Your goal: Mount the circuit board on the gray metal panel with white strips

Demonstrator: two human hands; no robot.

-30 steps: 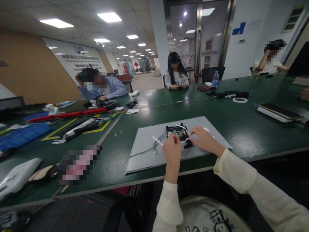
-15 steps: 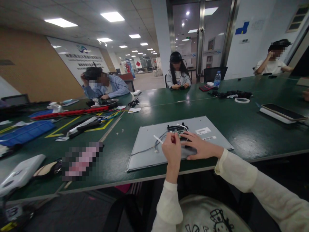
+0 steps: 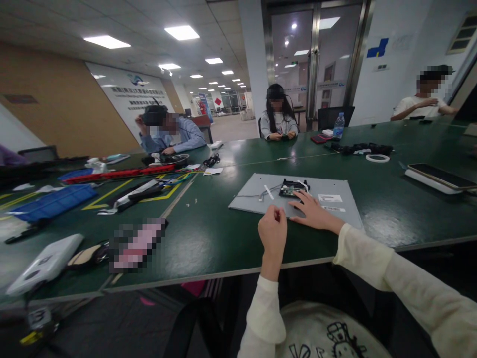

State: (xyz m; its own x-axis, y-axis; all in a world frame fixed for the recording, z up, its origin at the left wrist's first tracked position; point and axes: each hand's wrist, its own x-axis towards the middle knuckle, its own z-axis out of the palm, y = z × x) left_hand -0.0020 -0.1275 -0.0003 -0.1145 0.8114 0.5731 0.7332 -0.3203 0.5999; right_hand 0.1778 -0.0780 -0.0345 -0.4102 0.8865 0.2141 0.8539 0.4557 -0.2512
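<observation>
A flat grey metal panel [image 3: 257,191] lies on the green table [image 3: 208,238] in front of me. On it sit a small green circuit board [image 3: 289,189] in a black bracket, thin grey wires and white strips. My right hand [image 3: 312,211] rests flat on the panel just below the board, fingers spread. Left of it, over the table near the panel's front edge, my left hand [image 3: 273,232] is raised with thumb and fingers pinched together. What they pinch is too small to make out.
Three other people sit at the far side of the table. A water bottle [image 3: 338,125], black parts and a tape ring [image 3: 377,158] lie far right, a phone on a white box [image 3: 434,178] at the right. Blue trays [image 3: 55,201], red bars and cables fill the left.
The panel has slid away from me and turned, and lies farther right. My right hand stayed flat on it. My left hand pulled back off the panel toward me, still pinched.
</observation>
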